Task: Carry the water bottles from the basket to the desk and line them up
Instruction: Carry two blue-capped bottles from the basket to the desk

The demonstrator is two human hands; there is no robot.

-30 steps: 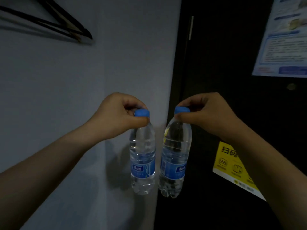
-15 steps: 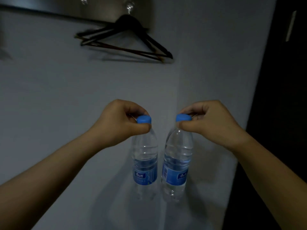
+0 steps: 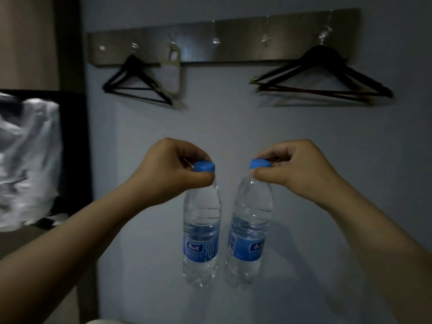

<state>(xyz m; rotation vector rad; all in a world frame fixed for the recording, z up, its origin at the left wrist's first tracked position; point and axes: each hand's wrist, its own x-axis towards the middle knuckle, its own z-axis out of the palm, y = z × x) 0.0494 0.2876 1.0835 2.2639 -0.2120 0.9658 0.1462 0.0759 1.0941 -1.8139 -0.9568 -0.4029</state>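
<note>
Pinching the left bottle (image 3: 201,232) by its blue cap (image 3: 204,166) with the curled fingers of the left hand (image 3: 168,174), at the centre of the frame. Pinching the right bottle (image 3: 251,230), just beside it and not touching, the same way with the right hand (image 3: 299,174). Dangling both in mid-air before a grey wall (image 3: 233,118), below a metal hook rail (image 3: 233,40) with black hangers (image 3: 320,54) across the top of the frame

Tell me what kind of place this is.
Probably a hotel room or similar lodging, near the entry: a metal hook rail on the wall carries black clothes hangers, and a door-hanger tag dangles from one hook. Nothing settles it for certain.
</note>
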